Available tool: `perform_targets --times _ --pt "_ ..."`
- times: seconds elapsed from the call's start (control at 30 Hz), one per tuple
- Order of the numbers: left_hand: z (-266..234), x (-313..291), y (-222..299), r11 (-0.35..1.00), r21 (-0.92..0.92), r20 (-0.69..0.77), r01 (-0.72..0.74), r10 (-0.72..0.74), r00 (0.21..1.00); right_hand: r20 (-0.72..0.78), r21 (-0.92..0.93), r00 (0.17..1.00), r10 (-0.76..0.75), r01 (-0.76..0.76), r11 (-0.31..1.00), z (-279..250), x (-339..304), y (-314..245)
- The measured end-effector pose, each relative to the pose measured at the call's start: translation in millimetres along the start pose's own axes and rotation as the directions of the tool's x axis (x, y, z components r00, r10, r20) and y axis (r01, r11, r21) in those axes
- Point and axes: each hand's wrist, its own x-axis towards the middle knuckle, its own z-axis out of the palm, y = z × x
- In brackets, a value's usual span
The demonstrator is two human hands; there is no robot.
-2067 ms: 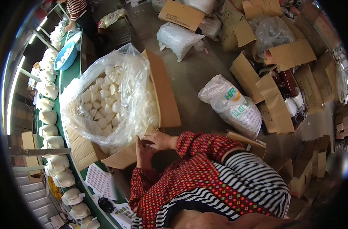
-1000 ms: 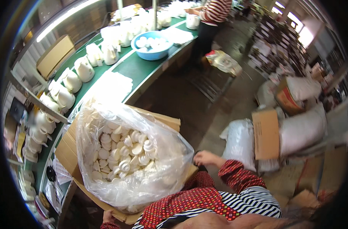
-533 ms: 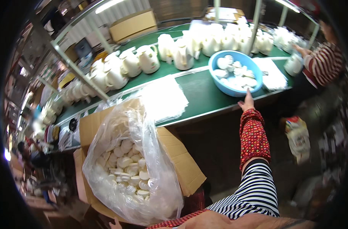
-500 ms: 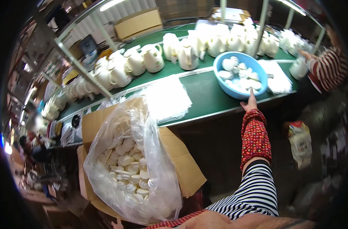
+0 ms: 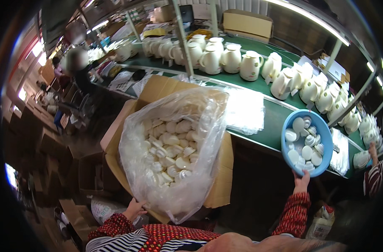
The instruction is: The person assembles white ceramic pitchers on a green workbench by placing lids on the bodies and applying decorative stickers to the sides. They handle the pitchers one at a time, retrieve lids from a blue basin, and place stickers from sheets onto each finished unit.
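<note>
My right hand (image 5: 301, 181) grips the near rim of a light blue plastic basin (image 5: 286, 147), fingers closed at its edge. Round white plastic lids (image 5: 308, 152) lie loosely inside. The basin is at the front edge of the green bench, with its opening facing me. At the near left, my left hand (image 5: 134, 210) closes on the edge of an open cardboard box (image 5: 221, 185), beside its clear plastic liner bag (image 5: 136, 176); some of the fingers are hidden. Many similar white lids (image 5: 170, 151) fill the bag.
White jugs (image 5: 251, 67) stand in rows along the green bench (image 5: 272, 117). White sheets (image 5: 246, 111) lie near its front edge. A co-worker's hand (image 5: 373, 153) touches a jug at far right. Metal posts (image 5: 183, 42) rise from the bench; cardboard boxes (image 5: 90, 172) crowd the left floor.
My view has swung left, so the bench and basin sit farther right and lower. My left hand has come further into view at the box edge. My right hand stays on the basin rim.
</note>
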Motion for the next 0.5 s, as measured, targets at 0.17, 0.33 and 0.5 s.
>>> perform_targets --times 0.17,0.33,0.5 --pt "-14 16 1 0.995 0.068 0.191 -0.072 0.058 0.980 0.076 -0.196 0.995 0.070 -0.054 0.979 -6 -191 3" --pt "-68 53 1 0.866 0.172 0.188 -0.470 0.439 0.879 0.142 -0.355 0.988 0.057 -0.003 0.935 47 -366 54" --pt "-143 65 90 0.659 -0.284 0.435 -0.696 0.736 0.519 0.115 -0.487 0.970 0.214 -0.133 0.863 110 -504 173"
